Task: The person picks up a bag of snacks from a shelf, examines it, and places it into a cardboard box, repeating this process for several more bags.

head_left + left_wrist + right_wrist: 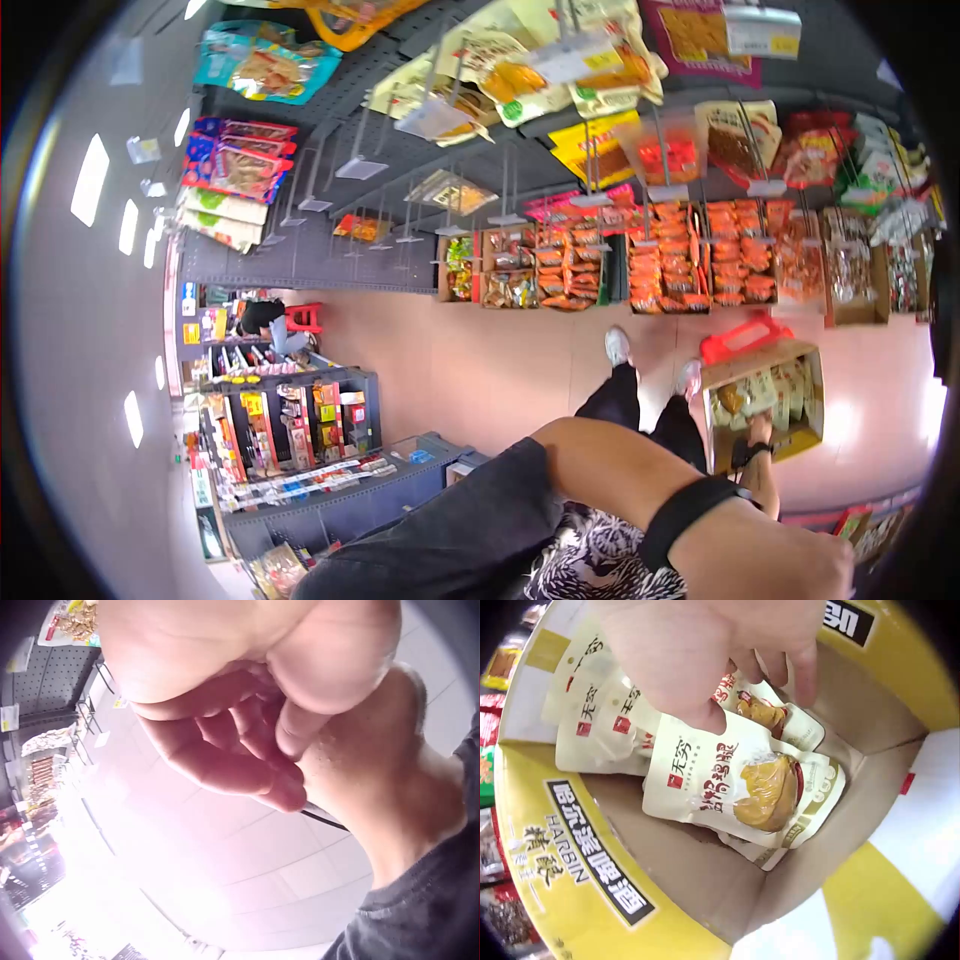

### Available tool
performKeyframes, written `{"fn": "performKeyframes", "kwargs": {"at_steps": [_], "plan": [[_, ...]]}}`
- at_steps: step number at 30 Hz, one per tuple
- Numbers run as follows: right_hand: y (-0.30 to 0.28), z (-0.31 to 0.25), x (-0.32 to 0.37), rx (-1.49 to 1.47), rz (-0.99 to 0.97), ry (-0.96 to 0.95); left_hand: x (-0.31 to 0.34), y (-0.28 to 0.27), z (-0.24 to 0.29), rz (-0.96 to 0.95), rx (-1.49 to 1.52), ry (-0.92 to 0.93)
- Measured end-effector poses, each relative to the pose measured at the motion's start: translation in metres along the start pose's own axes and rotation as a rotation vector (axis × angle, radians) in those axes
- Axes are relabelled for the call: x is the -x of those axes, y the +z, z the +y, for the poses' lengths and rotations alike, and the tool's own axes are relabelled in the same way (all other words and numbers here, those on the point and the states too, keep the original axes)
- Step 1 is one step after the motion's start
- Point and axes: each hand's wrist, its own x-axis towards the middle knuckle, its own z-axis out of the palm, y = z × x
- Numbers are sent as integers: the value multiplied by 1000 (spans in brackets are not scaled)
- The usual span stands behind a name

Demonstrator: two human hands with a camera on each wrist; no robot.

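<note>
My right hand (pixel 720 660) is over the cardboard box (pixel 592 847). Its fingers hang apart above cream packets, and the thumb lies against the top of the front packet (pixel 757 787); no grip on it shows. More cream packets (pixel 592 727) stand upright beside it on the left. In the head view the right hand (pixel 760 430) is at the box's near side. My left hand (pixel 217 727) is raised close to the body, its fingers loosely curled with nothing seen in them. The head view shows the left hand (pixel 780 560) at the bottom right, above a black wristband.
Hooks with hanging snack packets (pixel 590 150) line the shelf above a row of boxes of orange packets (pixel 660 260). A red stool (pixel 740 338) touches the box's far side. Two shoes (pixel 618 346) stand left of it. A person (pixel 262 318) is at the far left aisle.
</note>
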Motion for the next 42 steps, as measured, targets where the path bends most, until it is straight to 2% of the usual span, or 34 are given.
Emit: {"fn": "performKeyframes", "kwargs": {"at_steps": [1, 2, 4, 5, 7, 9, 12, 13, 15, 20, 25, 27, 28, 29, 32, 34, 35, 36, 37, 38, 39, 40, 41, 42], "plan": [[6, -3, -9, 62, -133, -33, 12, -4, 0, 14, -62, -37], [9, 0, -18, -127, -238, 44, 27, -5, -1, 31, -128, -83], [45, -10, -24, -425, -30, 164, 63, -9, -13, 105, -286, -241], [19, -10, -4, -484, -153, 210, 83, -9, -22, 147, -361, -340], [-30, -7, 17, -443, -317, 229, 144, -4, -31, 276, -505, -805], [-54, -8, 10, -369, -389, 183, 200, 6, -26, 495, -249, -1076], [-85, -6, -5, -197, -489, 85, 243, 26, 6, 437, -542, -1260], [-95, -3, -12, -112, -530, 33, 256, 34, 9, 490, -521, -1287], [-120, -1, -19, -13, -578, -37, 272, 46, 16, 629, -478, -1251], [-180, 16, 16, -296, -220, 182, 271, 51, 19, 699, -571, -1084], [-299, 28, 64, -468, 77, 189, 274, 38, 8, 712, -621, -878], [-356, 25, 89, -515, 194, 175, 273, 33, 20, 728, -499, -1012], [-384, 19, 103, -536, 255, 162, 271, 33, 35, 721, -583, -884], [-414, 8, 115, -558, 317, 143, 287, 29, 30, 693, -653, -862], [-500, -43, 152, -637, 491, -22, 329, 22, 40, 630, -778, -810], [-568, -102, 179, -814, 578, -269, 357, 24, 55, 766, -977, -888], [-596, -127, 188, -667, 558, -425, 370, 27, 66, 755, -984, -877], [-606, -154, 186, -834, 444, -492, 385, 30, 79, 830, -1053, -846], [-625, -188, 193, -924, 266, -446, 401, 35, 89, 906, -1116, -817], [-625, -217, 185, -1078, 269, -594, 430, 33, 90, 779, -1163, -772], [-624, -252, 172, -1057, 410, -845, 433, 44, 113, 965, -635, -495], [-628, -286, 179, -1291, 257, -764, 462, 48, 117, 1058, -607, -658], [-637, -322, 190, -1457, 212, -698, 460, 66, 154, 1178, -636, -624], [-634, -351, 189, -1383, 267, -624, 479, 76, 165, 1297, -509, -609]]}}
